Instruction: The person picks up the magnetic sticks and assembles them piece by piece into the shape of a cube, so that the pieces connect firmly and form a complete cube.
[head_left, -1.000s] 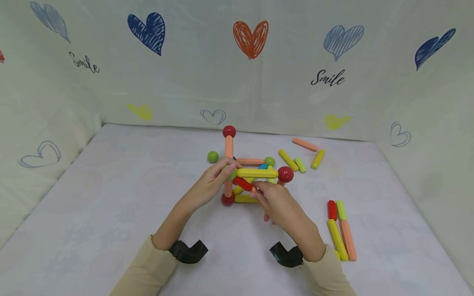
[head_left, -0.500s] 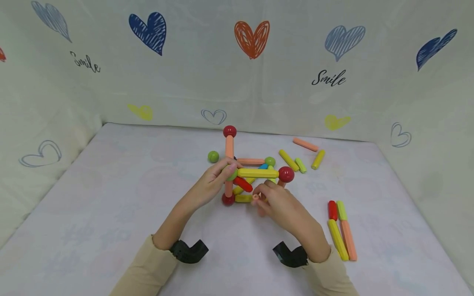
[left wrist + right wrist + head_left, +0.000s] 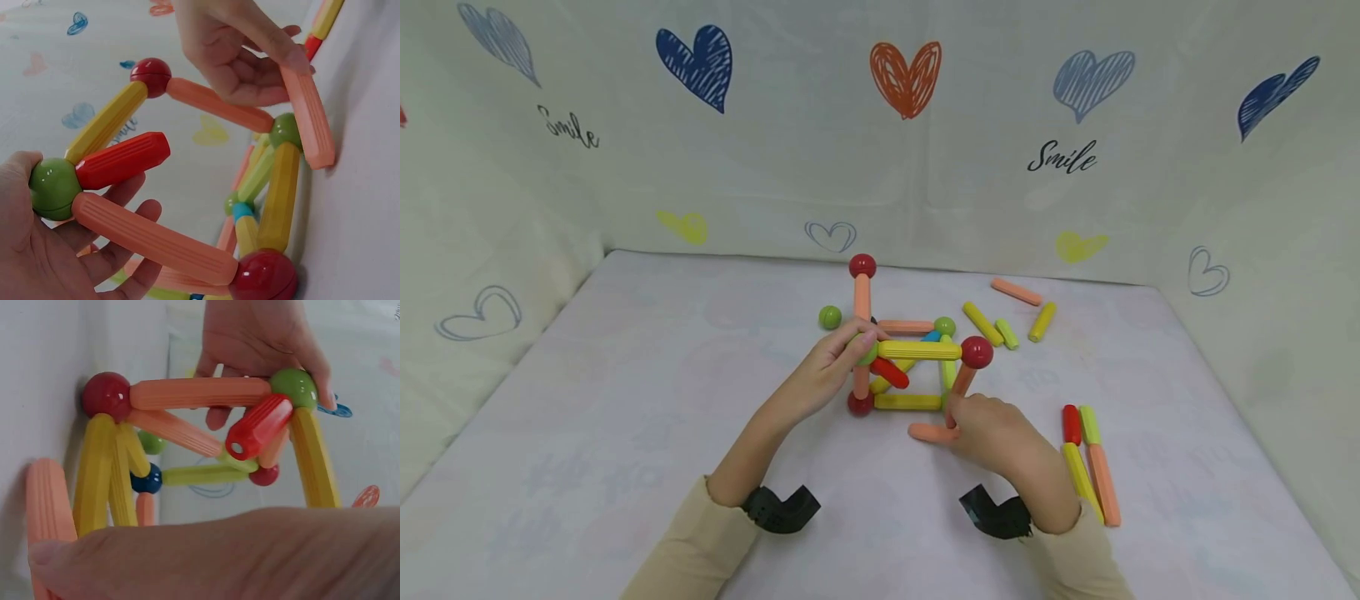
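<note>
A frame of magnetic rods and balls stands mid-table. My left hand [image 3: 823, 375] holds the green ball [image 3: 56, 187] at its upper near corner, thumb on one side and fingers behind. From that ball a short red rod [image 3: 259, 425] juts inward, its other end free. A yellow rod [image 3: 919, 350] runs from it to a red ball [image 3: 977, 352] on the right. My right hand [image 3: 1000, 429] pinches a loose salmon rod [image 3: 310, 119] low beside the frame's near right corner. The rod's far end points left, close over the table. Part of that corner is hidden behind the right hand.
Right of my right arm lie several rods, including a salmon rod [image 3: 1105, 483] and a short red rod [image 3: 1071, 423]. Behind the frame on the right are yellow rods [image 3: 982, 323] and another salmon rod [image 3: 1017, 292]. A loose green ball [image 3: 830, 317] sits back left.
My right hand has drawn away from the short red rod, down and to the right, bringing the salmon rod with it. The left hand stays at the green ball.
</note>
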`<control>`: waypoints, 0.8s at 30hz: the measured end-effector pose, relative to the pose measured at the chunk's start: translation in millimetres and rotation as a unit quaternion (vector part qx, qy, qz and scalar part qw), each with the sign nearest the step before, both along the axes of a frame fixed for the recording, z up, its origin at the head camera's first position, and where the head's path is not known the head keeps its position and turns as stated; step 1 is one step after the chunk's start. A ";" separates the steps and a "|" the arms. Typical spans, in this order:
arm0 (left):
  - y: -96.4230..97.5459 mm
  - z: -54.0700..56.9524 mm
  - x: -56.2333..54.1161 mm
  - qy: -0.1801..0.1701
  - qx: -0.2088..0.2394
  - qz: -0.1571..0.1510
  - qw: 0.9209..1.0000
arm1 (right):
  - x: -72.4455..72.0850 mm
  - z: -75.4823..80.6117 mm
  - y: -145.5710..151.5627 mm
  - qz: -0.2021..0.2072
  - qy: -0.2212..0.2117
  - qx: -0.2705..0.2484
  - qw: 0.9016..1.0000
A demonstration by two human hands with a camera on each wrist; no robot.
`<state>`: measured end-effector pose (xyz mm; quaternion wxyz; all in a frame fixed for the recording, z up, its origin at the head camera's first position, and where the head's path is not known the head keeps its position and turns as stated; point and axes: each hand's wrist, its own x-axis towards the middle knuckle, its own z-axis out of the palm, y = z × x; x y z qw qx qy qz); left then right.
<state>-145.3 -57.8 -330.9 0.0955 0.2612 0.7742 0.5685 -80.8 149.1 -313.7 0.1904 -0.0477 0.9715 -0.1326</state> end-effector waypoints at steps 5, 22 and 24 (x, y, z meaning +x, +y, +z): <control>-0.8 -0.3 -0.1 0.000 0.003 -0.001 1.000 | -2.4 -10.5 -6.0 0.004 -0.025 0.029 0.999; -1.4 0.2 0.2 0.009 0.010 -0.003 1.000 | -5.5 -5.1 -9.9 0.013 0.073 -0.071 0.995; -1.2 -0.4 -0.2 0.009 0.008 -0.003 1.000 | -6.9 -7.4 -10.8 0.018 0.094 -0.072 0.993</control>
